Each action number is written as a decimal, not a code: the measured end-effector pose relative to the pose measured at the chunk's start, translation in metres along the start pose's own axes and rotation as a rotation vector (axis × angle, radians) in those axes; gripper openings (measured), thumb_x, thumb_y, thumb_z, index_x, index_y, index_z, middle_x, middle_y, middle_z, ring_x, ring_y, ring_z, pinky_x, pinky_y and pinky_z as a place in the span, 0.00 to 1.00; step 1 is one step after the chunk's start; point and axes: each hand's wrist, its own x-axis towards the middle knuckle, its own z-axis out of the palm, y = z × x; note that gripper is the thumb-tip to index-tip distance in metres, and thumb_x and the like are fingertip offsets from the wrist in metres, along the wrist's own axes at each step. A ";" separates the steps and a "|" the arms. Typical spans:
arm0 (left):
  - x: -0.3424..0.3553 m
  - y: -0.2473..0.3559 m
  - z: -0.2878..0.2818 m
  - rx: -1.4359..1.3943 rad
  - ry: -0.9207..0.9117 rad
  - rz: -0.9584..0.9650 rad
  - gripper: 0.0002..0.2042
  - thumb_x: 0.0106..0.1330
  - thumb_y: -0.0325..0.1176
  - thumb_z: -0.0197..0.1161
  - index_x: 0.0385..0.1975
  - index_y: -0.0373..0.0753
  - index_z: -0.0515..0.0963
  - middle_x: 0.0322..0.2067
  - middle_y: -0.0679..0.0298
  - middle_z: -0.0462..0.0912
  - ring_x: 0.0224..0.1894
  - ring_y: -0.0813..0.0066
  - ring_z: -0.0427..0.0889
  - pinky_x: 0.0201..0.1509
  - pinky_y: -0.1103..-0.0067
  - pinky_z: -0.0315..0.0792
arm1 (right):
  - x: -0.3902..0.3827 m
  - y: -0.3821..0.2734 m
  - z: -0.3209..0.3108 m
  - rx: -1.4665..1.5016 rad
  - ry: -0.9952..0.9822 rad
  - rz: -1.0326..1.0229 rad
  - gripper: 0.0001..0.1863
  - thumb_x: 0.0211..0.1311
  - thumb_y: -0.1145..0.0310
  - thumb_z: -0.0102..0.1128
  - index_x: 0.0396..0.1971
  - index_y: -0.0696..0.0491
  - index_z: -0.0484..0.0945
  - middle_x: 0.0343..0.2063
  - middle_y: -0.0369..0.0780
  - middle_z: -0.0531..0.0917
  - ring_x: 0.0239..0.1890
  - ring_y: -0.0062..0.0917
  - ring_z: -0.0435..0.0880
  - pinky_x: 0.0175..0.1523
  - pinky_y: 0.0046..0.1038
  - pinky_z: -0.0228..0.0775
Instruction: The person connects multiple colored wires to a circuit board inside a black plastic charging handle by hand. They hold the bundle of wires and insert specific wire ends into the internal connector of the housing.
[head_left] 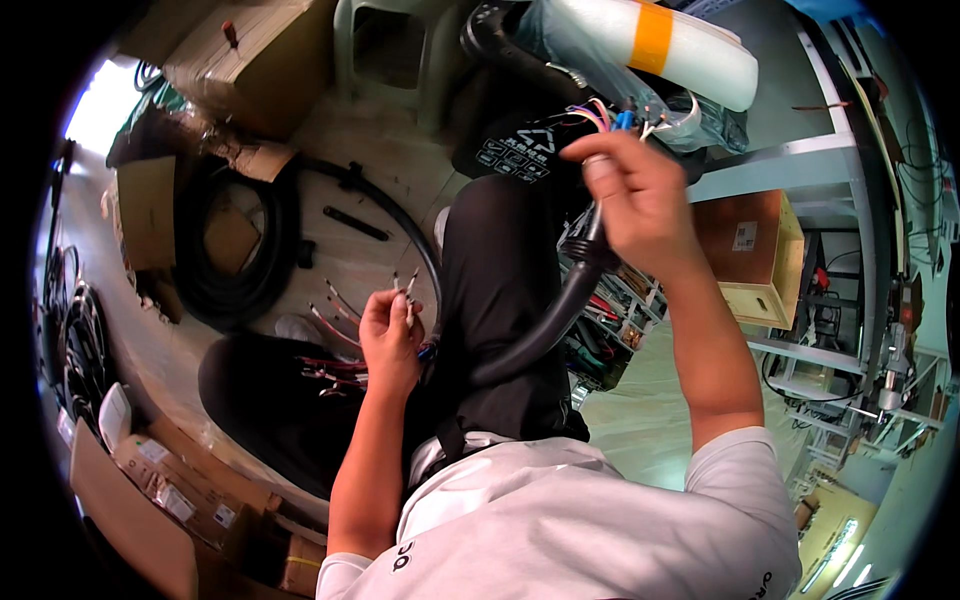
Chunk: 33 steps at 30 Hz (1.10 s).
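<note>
My left hand (pixel 392 330) pinches pale wire ends (pixel 408 290) above my thigh, beside red and dark wires (pixel 330 365) with tipped ends. A thick black hose (pixel 530 340) curves over my leg and rises to my right hand (pixel 625 200), which is slightly blurred, its fingers curled at the hose's upper end; what exactly they grip is hidden. A ribbed black ring (pixel 585 248) circles the hose below that hand. Coloured wires (pixel 598 112) show just beyond my fingers, beside a bagged bundle (pixel 650 105) and a white roll with an orange band (pixel 705 65).
Coiled black hose (pixel 190 270) lies on the floor near cardboard boxes (pixel 260 70) and a plastic stool (pixel 430 40). A black bar (pixel 355 222) lies beside them. A metal rack (pixel 840 170) with a wooden box (pixel 760 260) stands at right. More cartons (pixel 130 500) sit lower left.
</note>
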 end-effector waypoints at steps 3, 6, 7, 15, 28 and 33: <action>-0.003 0.000 -0.005 0.020 -0.003 0.006 0.05 0.69 0.31 0.54 0.37 0.38 0.70 0.27 0.64 0.76 0.15 0.84 0.65 0.18 0.87 0.58 | -0.011 0.035 -0.017 0.357 0.467 -0.041 0.11 0.69 0.70 0.45 0.40 0.59 0.76 0.24 0.36 0.80 0.29 0.15 0.77 0.35 0.18 0.71; -0.002 -0.001 -0.006 0.038 -0.008 -0.012 0.05 0.69 0.32 0.53 0.37 0.38 0.70 0.27 0.64 0.76 0.15 0.83 0.65 0.19 0.87 0.59 | -0.012 0.055 -0.016 0.371 0.615 -0.017 0.13 0.70 0.67 0.44 0.41 0.60 0.76 0.23 0.36 0.80 0.27 0.15 0.78 0.35 0.17 0.71; -0.002 -0.001 -0.006 0.053 -0.015 -0.015 0.05 0.69 0.32 0.54 0.37 0.38 0.70 0.27 0.64 0.76 0.15 0.83 0.65 0.19 0.87 0.59 | -0.014 0.056 -0.013 0.422 0.602 0.030 0.13 0.70 0.67 0.45 0.40 0.59 0.77 0.23 0.35 0.80 0.27 0.15 0.78 0.34 0.17 0.71; 0.000 0.000 -0.004 0.106 0.013 -0.018 0.05 0.69 0.32 0.53 0.36 0.38 0.68 0.26 0.63 0.76 0.14 0.83 0.65 0.18 0.86 0.60 | 0.003 0.060 -0.003 -0.005 0.463 0.105 0.09 0.61 0.72 0.50 0.34 0.58 0.80 0.24 0.39 0.80 0.26 0.26 0.79 0.33 0.25 0.69; 0.004 -0.004 -0.005 0.140 -0.004 0.001 0.04 0.70 0.32 0.51 0.36 0.39 0.69 0.26 0.64 0.76 0.14 0.84 0.65 0.17 0.87 0.58 | 0.010 0.055 -0.022 0.232 -0.013 0.234 0.13 0.54 0.73 0.43 0.33 0.58 0.79 0.23 0.41 0.80 0.27 0.23 0.78 0.36 0.25 0.70; 0.002 -0.005 -0.006 0.155 -0.002 0.000 0.04 0.70 0.31 0.51 0.36 0.39 0.69 0.26 0.64 0.77 0.14 0.83 0.66 0.17 0.87 0.59 | -0.011 0.069 -0.012 0.742 0.128 0.212 0.14 0.56 0.82 0.40 0.35 0.59 0.76 0.34 0.35 0.80 0.37 0.16 0.74 0.46 0.20 0.65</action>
